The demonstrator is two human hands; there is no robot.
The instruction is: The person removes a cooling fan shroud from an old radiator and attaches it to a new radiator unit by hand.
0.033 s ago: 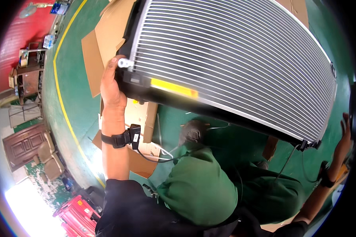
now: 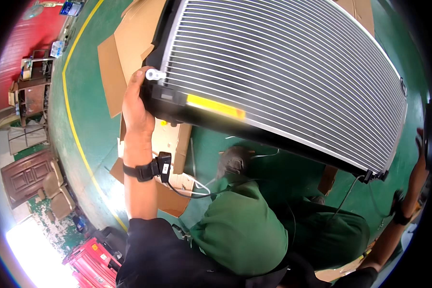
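A car radiator [image 2: 283, 81] with silver horizontal tubes, dark fins and a black frame is held up, tilted, across the upper middle. My left hand [image 2: 138, 103] grips its lower left corner, the thumb beside a small silver pipe fitting [image 2: 154, 75]. A yellow label [image 2: 216, 106] lies along the lower edge close by. At the far right my right hand [image 2: 420, 156] is raised apart from the radiator, its visible fingers stretched upward. They are beside a dark upright object [image 2: 431, 137] at the picture's rim, which partly covers the hand; its kind cannot be made out.
Opened cardboard boxes [image 2: 111, 79] lie on the green floor [image 2: 93, 62] behind and under the radiator. A yellow line [image 2: 72, 120] curves along the left. Farther left stand a wooden shelf [image 2: 35, 98], a brown door panel [image 2: 28, 174] and a red machine [image 2: 92, 261]. My green-trousered knees [image 2: 240, 230] are below.
My right hand has moved up a little, toward the dark object at the right rim. The radiator has shifted very slightly in view, with my left hand still on its corner.
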